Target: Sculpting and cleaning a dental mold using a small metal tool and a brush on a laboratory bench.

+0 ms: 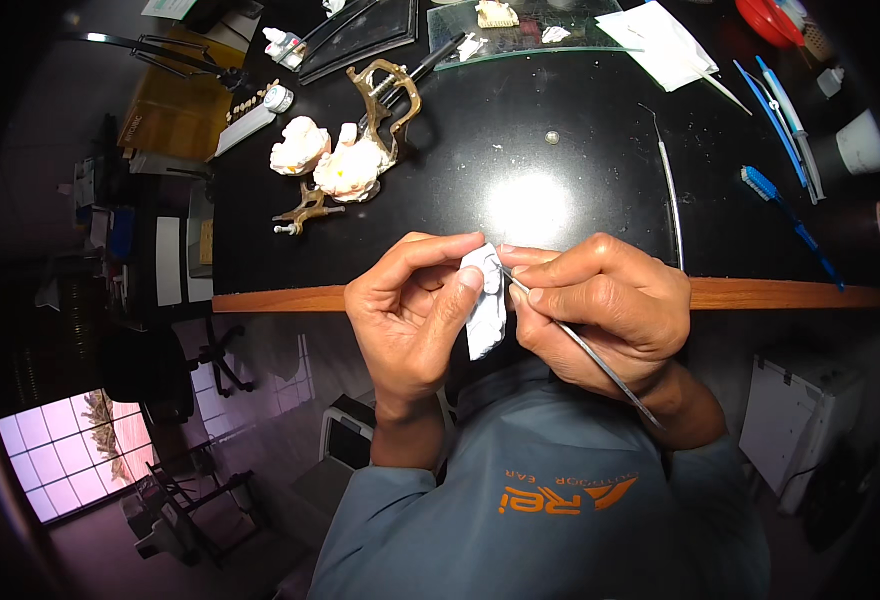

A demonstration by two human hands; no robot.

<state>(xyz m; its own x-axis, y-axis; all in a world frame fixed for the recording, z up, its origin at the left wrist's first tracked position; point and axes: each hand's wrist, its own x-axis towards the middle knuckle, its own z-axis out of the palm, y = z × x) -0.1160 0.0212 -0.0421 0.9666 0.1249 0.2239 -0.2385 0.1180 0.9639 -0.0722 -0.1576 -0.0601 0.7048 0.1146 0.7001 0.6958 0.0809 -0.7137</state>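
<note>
My left hand [410, 315] pinches a small white piece [486, 328], which looks like a plaster dental cast, between thumb and fingers just over the table's front edge. My right hand [608, 305] is closed pen-fashion around a thin metal dental instrument [600, 362]. Its tip meets the upper right side of the white piece, and its shaft slants down toward my right wrist. The fingertips of both hands come close together at the top of the cast. Part of the cast is hidden behind my left thumb.
A brass-coloured articulator [400, 125] with pinkish-white dental casts [350, 170] lies at the left of the black table. A metal probe [671, 190] and a blue toothbrush [795, 222] lie right. Behind are a glass plate [585, 32] and white papers [650, 45]. Wood trims the front edge [770, 294].
</note>
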